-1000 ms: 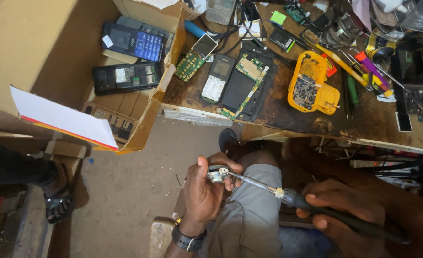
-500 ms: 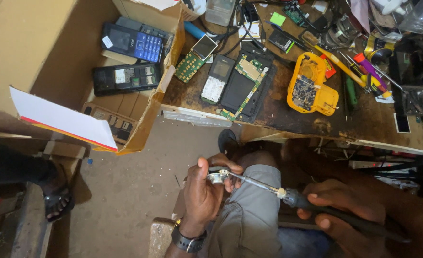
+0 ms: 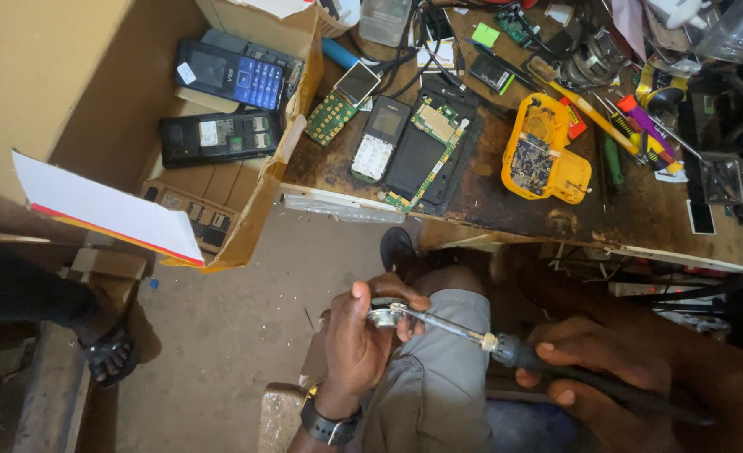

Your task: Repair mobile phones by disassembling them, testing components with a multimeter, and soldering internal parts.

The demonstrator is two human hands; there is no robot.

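Observation:
My left hand (image 3: 356, 342) pinches a small round metal part (image 3: 381, 316) over my knee, thumb raised. My right hand (image 3: 594, 373) grips the dark handle of a soldering iron (image 3: 505, 348). Its thin metal shaft runs left, and its tip rests on the small part. Both hands are low in the view, above my grey trouser leg (image 3: 434, 394). A dark watch sits on my left wrist.
A worn workbench (image 3: 640, 222) carries an open yellow device (image 3: 543, 159), phone circuit boards (image 3: 426, 147), loose handsets, screwdrivers and cables. A cardboard box (image 3: 254, 210) at left holds several dark phones. Another person's sandalled foot (image 3: 107, 356) rests on the concrete floor.
My view has shifted slightly. Both hands keep the same hold, with the iron's tip staying on the small part.

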